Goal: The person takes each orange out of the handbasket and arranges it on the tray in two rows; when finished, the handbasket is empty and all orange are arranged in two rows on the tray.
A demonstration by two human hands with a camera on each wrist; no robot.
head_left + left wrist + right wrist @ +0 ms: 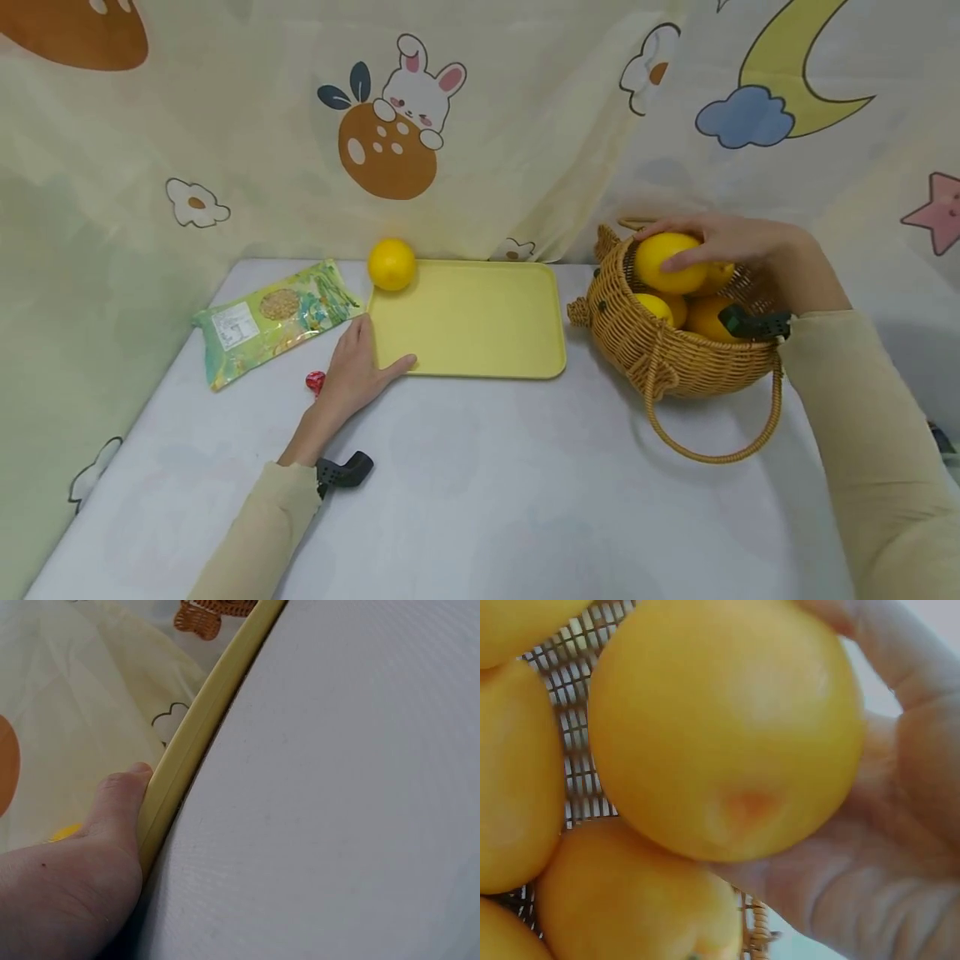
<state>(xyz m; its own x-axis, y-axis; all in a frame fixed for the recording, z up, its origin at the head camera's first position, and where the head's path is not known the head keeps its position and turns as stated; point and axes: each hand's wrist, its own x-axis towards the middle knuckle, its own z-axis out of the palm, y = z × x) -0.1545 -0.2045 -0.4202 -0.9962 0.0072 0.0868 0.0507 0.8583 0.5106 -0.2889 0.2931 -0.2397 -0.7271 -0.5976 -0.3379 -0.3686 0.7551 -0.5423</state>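
My right hand (731, 236) grips a yellow lemon (667, 262) at the top of a wicker basket (697, 362). In the right wrist view the lemon (727, 727) sits between thumb and fingers, its blunt tip showing. Under and beside it are more yellow and orange citrus fruits (634, 892) in the basket. My left hand (352, 367) rests around the near left corner of a yellow tray (472, 321), thumb along the front rim and fingers along the left side. Another lemon (392, 264) stands at the tray's far left corner.
A green snack packet (273, 321) lies left of the tray. A small red-wrapped item (316, 382) is partly hidden by the left hand. The basket's handle (720, 458) hangs toward the front. A patterned cloth (525, 125) rises behind the white table (480, 483).
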